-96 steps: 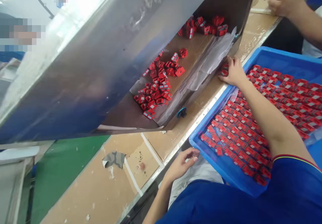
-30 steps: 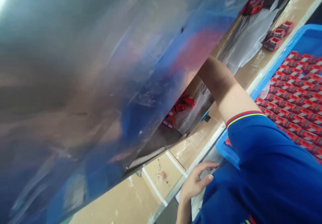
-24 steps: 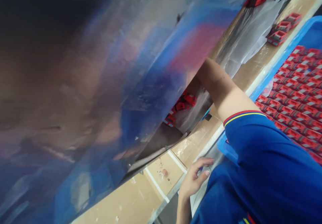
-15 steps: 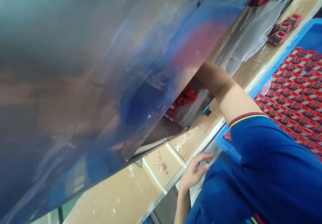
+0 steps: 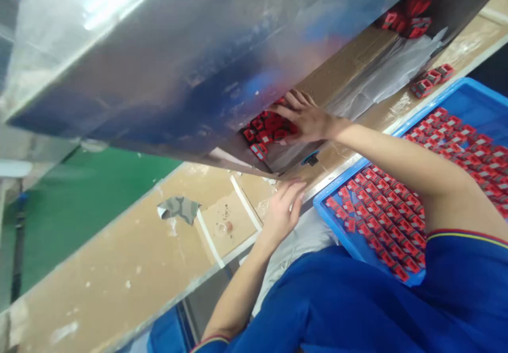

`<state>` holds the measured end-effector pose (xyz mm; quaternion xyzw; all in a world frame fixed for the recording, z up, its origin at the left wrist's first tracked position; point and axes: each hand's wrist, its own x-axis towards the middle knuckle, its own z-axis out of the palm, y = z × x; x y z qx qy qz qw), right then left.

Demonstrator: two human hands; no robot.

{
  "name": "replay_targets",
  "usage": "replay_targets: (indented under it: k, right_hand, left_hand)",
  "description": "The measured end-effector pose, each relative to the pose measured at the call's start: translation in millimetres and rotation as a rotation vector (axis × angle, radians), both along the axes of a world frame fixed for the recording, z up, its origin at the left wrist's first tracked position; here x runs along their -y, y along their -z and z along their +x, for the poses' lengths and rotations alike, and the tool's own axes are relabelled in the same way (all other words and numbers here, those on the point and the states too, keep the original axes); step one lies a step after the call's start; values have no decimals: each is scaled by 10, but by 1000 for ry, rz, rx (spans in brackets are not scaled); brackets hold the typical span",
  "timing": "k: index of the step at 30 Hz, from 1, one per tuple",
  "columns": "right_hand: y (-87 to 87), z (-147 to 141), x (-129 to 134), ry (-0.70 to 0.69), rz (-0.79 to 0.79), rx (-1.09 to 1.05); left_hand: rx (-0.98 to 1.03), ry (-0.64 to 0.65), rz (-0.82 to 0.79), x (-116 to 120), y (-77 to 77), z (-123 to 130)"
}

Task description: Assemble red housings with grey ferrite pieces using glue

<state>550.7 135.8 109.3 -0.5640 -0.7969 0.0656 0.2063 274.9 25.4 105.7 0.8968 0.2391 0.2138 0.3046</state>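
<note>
My right hand (image 5: 305, 116) reaches under the edge of a shiny metal hood (image 5: 166, 93). Its fingers are spread over a heap of small red plastic pieces with grey and white parts (image 5: 260, 136); some fingertips are lost in shadow. The pieces look like little toy vehicle bodies. My left hand (image 5: 282, 207) is at the front of the workbench (image 5: 159, 268), near the hood's lower corner. Its fingers are stretched out with the thumb apart, and nothing shows in it. A small black and blue item (image 5: 311, 158) lies on the bench between my hands.
A blue tray (image 5: 397, 130) under my right arm holds rows of the same red pieces. Several more stand on the bench beside it and in a heap (image 5: 413, 19) under the hood. Clear plastic sheeting (image 5: 377, 83) and a camouflage-patterned scrap (image 5: 180, 209) lie on the bench.
The view has shifted and sharpened. My right hand, earlier hidden behind the hood, now shows on the red pieces. My left hand has moved from beside my shirt up to the bench edge.
</note>
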Motion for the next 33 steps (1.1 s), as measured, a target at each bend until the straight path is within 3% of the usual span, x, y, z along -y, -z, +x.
replay_targets:
  k: [3,5,10,14,17,20,24,27,30,33]
  right_hand:
    - [155,-150,124,47,-91,36]
    - [140,-233,124,113,-122,58]
    - [-54,-358,57,273,-146,196]
    - [-93,-282,106,235,-86,260]
    - [-82,-123,109,194,-63,269]
    - [-91,50,16,128,-91,329]
    - [-128,152,-156,-42,-95,367]
    - [-109,137,-202,-76,-68,301]
    - [-33,141,-169,-59,-29,225]
    - [29,182,-104,-14,19,183]
  left_hand:
    - [-51,-96,248,-133,-75,336]
    - [-152,-254,300,-284,-135,617]
    - [-333,-716,112,-752,-356,1172]
    - [-521,-844,-41,-894,-523,1330]
    - [-513,-885,-78,-890,-568,1378]
    - [-435,-900,-68,-916,-457,1384]
    - [-153,-890,-92,-1085,-82,1341]
    - [58,-864,-148,-1258,154,1296]
    - [108,-829,-149,-1330,209,1281]
    - [45,-833,-77,-1261,136,1308]
